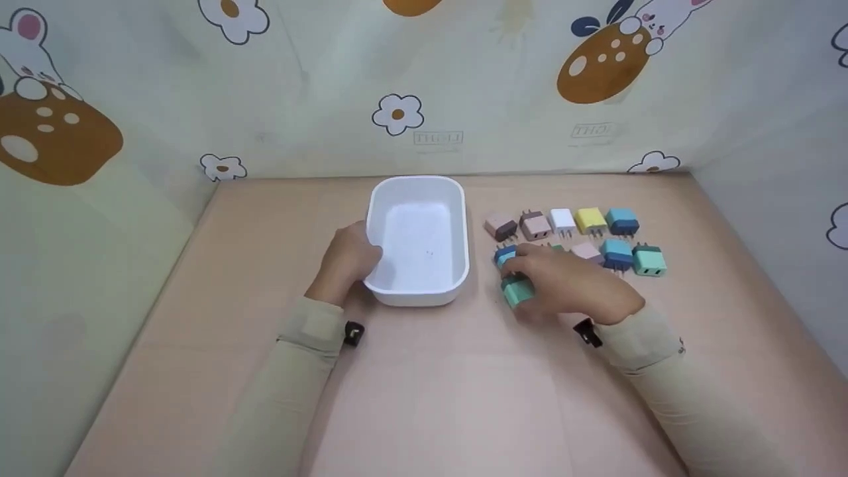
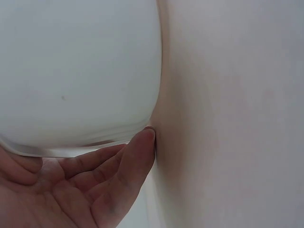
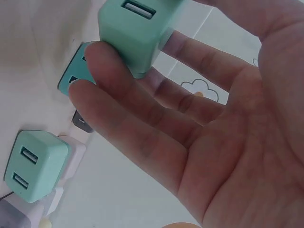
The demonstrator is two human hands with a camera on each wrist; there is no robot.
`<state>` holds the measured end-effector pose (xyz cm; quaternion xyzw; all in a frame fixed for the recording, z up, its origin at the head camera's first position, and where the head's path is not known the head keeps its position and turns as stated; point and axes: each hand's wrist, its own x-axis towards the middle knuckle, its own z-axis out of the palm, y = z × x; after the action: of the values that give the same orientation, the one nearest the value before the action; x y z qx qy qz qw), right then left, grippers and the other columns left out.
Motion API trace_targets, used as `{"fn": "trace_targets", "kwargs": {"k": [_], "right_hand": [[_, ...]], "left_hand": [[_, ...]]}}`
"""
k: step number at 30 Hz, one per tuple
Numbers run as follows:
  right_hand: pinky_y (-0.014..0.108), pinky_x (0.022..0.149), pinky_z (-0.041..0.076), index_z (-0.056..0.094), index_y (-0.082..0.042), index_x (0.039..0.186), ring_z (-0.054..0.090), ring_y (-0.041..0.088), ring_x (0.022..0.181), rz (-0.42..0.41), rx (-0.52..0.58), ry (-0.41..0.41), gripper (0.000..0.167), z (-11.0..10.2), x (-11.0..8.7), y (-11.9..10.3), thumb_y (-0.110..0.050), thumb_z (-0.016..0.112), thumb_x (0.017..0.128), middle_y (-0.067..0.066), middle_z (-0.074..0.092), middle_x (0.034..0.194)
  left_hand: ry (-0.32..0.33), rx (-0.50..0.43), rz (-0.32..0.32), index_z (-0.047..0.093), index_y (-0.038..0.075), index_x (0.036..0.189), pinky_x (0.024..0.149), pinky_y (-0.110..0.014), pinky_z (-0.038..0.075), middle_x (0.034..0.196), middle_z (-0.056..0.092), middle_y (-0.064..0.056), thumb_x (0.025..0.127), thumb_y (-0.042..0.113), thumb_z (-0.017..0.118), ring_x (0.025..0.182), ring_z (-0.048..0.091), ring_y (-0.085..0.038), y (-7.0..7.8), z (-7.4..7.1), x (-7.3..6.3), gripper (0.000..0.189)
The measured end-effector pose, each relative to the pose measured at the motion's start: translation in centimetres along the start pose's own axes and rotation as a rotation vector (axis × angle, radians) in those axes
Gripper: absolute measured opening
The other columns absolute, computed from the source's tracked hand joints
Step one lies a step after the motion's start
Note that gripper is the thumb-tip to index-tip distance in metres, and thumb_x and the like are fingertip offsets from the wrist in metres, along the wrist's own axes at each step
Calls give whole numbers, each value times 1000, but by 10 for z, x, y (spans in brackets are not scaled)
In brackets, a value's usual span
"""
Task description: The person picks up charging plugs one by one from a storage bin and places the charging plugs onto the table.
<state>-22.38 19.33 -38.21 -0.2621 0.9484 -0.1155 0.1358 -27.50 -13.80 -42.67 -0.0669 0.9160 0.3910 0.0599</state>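
A white plastic tub (image 1: 416, 299) stands upright at mid-table, with nothing in it. My left hand (image 1: 350, 257) grips its left side, thumb over the rim; the left wrist view shows the fingers (image 2: 99, 166) against the outer wall. My right hand (image 1: 573, 281) pinches a mint-green USB wall charger (image 1: 519, 291) at the near left of a group of chargers. In the right wrist view a USB slot shows on this charger (image 3: 135, 35), held between thumb and fingers. Just behind it is a blue charger (image 1: 505, 256), partly covered by the fingers.
Chargers lie in rough rows right of the tub: brown-pink (image 1: 501, 226), pink (image 1: 535, 226), white (image 1: 562, 221), yellow (image 1: 590, 220), blue (image 1: 622, 221), another blue (image 1: 617, 254) and mint-green (image 1: 649, 261). Some are partly hidden by the right hand. A patterned cloth wall (image 1: 318, 99) rises behind the table.
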Motion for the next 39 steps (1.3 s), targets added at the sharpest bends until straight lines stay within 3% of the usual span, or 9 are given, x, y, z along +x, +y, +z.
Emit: {"fn": "trace_targets", "kwargs": {"k": [19, 39], "right_hand": [[45, 93, 61, 77, -14, 125, 63, 22, 98, 36, 9, -58, 47, 10, 6, -2, -26, 93, 82, 4, 68, 122], [37, 82, 60, 77, -11, 119, 61, 20, 90, 22, -5, -38, 47, 16, 10, -3, -31, 95, 81, 1, 66, 107]], "left_hand": [[7, -25, 6, 53, 0, 151, 106, -52, 56, 141, 63, -23, 101, 6, 54, 119, 67, -37, -1, 0, -2, 51], [15, -31, 16, 55, 2, 150, 107, -52, 55, 140, 65, -21, 99, 3, 53, 115, 68, -35, -1, 2, -2, 51]]}}
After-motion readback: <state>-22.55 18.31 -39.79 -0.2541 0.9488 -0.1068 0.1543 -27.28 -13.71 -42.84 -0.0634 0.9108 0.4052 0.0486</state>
